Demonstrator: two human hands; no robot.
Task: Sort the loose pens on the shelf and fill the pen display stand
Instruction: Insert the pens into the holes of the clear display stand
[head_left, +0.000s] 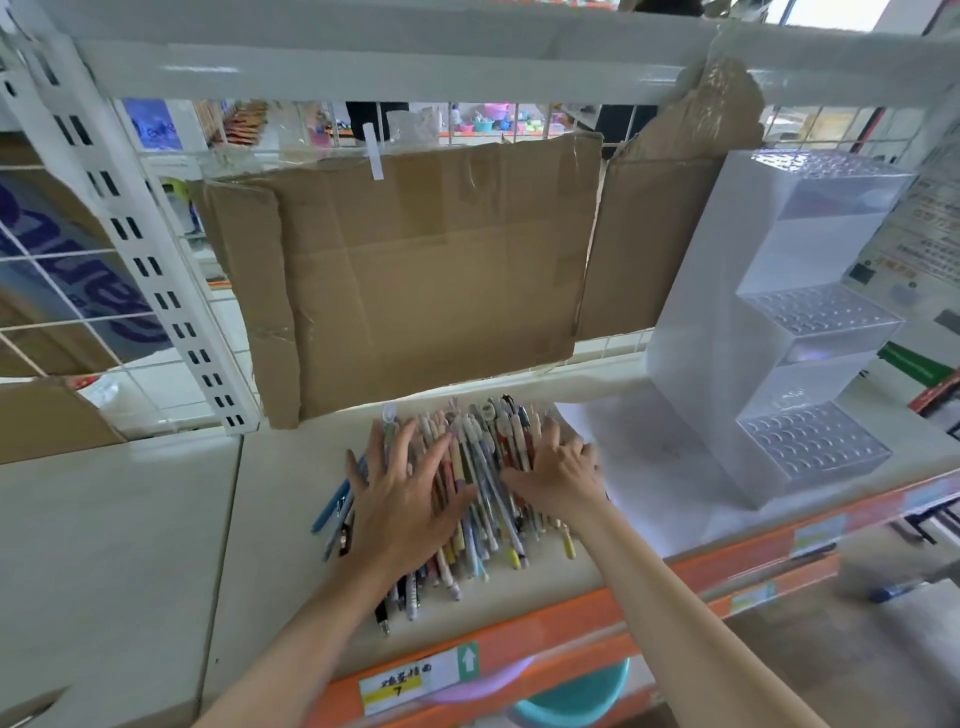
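Note:
A heap of loose pens (475, 467) in many colours lies on the cream shelf (156, 519), in the middle near its front edge. My left hand (400, 499) lies flat on the left half of the heap with spread fingers. My right hand (558, 470) rests on the right half, fingers slightly bent over the pens. A clear, stepped pen display stand (779, 332) with three tiers of holes stands at the right of the shelf; I see no pens in its holes.
A brown cardboard sheet (415, 270) hangs against the wire back panel behind the pens. A white slotted upright (140, 249) rises at the left. A white sheet of paper (639, 447) lies under the stand. The shelf's front edge is orange (571, 618) with a price label.

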